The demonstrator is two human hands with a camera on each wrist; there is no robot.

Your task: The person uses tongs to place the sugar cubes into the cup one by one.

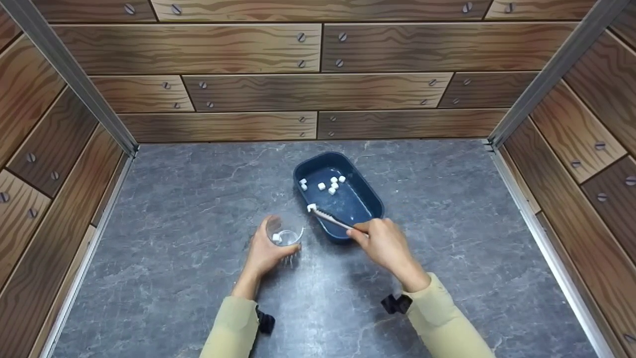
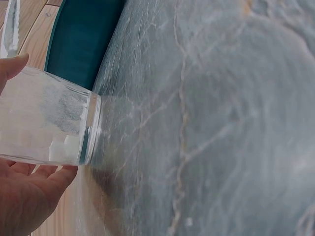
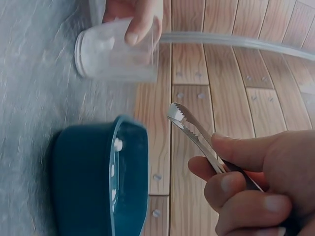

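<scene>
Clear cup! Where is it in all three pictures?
Head: the clear cup is just below the middle, a bit left, in the left hand.
Left wrist: the clear cup is at the left edge, about halfway down, looking sideways.
Right wrist: the clear cup is near the top, left of the middle.
Shared landmark: the blue tub, seen in all three.

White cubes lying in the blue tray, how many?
7: two cubes near the left wall of the tray, one cube right of those, four clustered farther right. More may be hidden.
</scene>
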